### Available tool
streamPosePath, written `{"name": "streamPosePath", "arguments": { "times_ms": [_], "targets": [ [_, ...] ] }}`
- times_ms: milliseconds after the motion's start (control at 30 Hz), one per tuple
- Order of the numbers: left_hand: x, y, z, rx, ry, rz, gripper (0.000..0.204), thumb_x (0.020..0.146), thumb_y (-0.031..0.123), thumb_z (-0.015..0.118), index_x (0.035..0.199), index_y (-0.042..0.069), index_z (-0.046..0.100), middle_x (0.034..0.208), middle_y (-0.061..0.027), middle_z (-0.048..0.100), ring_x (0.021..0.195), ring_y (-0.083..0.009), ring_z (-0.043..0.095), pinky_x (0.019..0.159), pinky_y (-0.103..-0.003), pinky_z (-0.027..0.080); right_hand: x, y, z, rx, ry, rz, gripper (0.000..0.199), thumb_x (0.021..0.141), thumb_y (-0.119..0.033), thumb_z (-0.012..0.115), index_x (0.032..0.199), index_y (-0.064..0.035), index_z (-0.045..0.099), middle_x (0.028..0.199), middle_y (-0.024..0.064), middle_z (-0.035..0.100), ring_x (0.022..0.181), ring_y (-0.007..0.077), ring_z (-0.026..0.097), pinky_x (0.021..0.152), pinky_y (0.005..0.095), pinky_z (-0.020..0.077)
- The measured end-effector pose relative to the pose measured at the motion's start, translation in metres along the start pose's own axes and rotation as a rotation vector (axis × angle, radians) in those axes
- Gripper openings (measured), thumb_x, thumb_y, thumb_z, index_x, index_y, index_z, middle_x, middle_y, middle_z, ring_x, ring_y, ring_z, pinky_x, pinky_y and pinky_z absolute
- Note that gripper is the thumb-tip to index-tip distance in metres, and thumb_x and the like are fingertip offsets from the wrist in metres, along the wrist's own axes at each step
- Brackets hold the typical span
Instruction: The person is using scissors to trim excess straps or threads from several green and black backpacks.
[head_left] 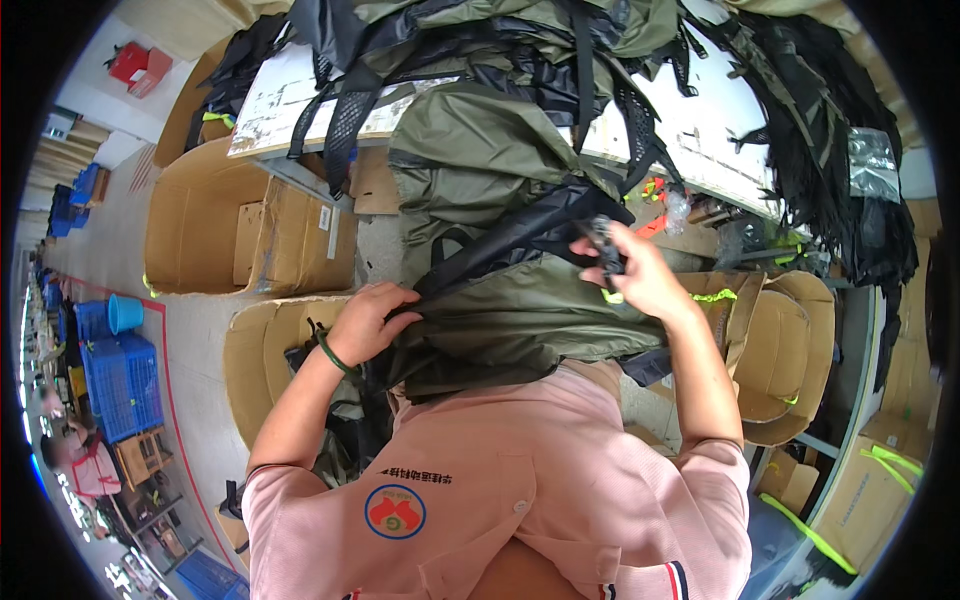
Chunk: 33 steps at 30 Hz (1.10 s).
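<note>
A large olive-green and black fabric bag (490, 130) drapes from the table edge down toward my lap. At its left side, my left hand (368, 322) pinches the edge of the black panel, thumb and fingers closed on the cloth. My right hand (645, 272) is raised over the bag's right part, its fingers closed around a small black tool (606, 256) with a yellow-green bit at its lower end. Motion blur hides the tool's exact kind. A dark green band circles my left wrist.
More bags with mesh straps (350, 120) lie on the worn white table (270, 105). Open cardboard boxes (200, 225) stand at left, and another box (790, 345) at right. Black straps and webbing (830, 150) hang at far right. Blue crates (122, 385) and a person (88, 465) appear farther left.
</note>
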<state>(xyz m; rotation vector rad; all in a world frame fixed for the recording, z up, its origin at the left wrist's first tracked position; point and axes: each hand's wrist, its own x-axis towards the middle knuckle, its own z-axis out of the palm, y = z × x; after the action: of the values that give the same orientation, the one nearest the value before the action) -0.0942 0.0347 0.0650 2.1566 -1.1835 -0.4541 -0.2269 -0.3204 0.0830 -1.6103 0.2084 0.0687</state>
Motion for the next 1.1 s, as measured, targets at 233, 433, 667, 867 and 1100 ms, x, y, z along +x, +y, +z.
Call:
{"name": "streamPosePath", "arguments": {
  "times_ms": [233, 433, 667, 867, 1100],
  "targets": [
    [-0.017, 0.001, 0.0, -0.125, 0.028, -0.104, 0.03, 0.075, 0.014, 0.074, 0.101, 0.002, 0.062, 0.096, -0.0141, 0.062, 0.092, -0.0328, 0.058, 0.081, -0.038, 0.046, 0.059, 0.02, 0.021, -0.323, -0.251, -0.022, 0.029, 0.074, 0.009, 0.069, 0.097, -0.0017, 0.055, 0.089, 0.0015, 0.06, 0.086, 0.0086, 0.058, 0.079, 0.024, 0.0468],
    [-0.03, -0.019, 0.006, -0.168, -0.02, -0.096, 0.036, 0.068, 0.013, 0.079, 0.098, 0.006, 0.061, 0.107, -0.0134, 0.059, 0.102, -0.0328, 0.054, 0.089, -0.038, 0.044, 0.04, -0.013, -0.002, -0.167, -0.251, 0.043, 0.024, 0.077, 0.003, 0.072, 0.09, -0.0049, 0.053, 0.081, -0.0024, 0.058, 0.076, 0.0045, 0.055, 0.071, 0.022, 0.0455],
    [-0.011, -0.014, 0.0, 0.02, -0.04, 0.06, 0.03, 0.069, 0.011, 0.078, 0.093, 0.008, 0.061, 0.117, -0.0128, 0.055, 0.108, -0.0327, 0.052, 0.093, -0.04, 0.042, 0.008, -0.033, -0.025, -0.042, -0.088, 0.085, 0.024, 0.078, 0.004, 0.071, 0.091, -0.0067, 0.054, 0.082, -0.0026, 0.058, 0.079, 0.0046, 0.055, 0.071, 0.0217, 0.0458],
    [0.037, 0.028, -0.009, -0.191, 0.156, 0.168, 0.029, 0.071, 0.01, 0.076, 0.096, 0.008, 0.061, 0.112, -0.0109, 0.058, 0.106, -0.0304, 0.053, 0.093, -0.04, 0.04, -0.009, -0.049, -0.019, 0.057, 0.024, 0.153, 0.03, 0.07, -0.001, 0.076, 0.092, -0.0079, 0.057, 0.088, 0.0007, 0.063, 0.081, 0.0085, 0.058, 0.073, 0.0229, 0.0468],
    [0.121, 0.105, 0.041, -0.3, 0.128, 0.436, 0.026, 0.074, 0.016, 0.077, 0.091, 0.006, 0.06, 0.089, -0.0044, 0.059, 0.082, -0.0195, 0.054, 0.074, -0.032, 0.043, -0.016, -0.046, 0.011, 0.058, -0.038, -0.003, 0.025, 0.078, 0.004, 0.071, 0.094, -0.0063, 0.054, 0.084, -0.0004, 0.06, 0.079, 0.0074, 0.056, 0.074, 0.0225, 0.0457]
  ]
}}
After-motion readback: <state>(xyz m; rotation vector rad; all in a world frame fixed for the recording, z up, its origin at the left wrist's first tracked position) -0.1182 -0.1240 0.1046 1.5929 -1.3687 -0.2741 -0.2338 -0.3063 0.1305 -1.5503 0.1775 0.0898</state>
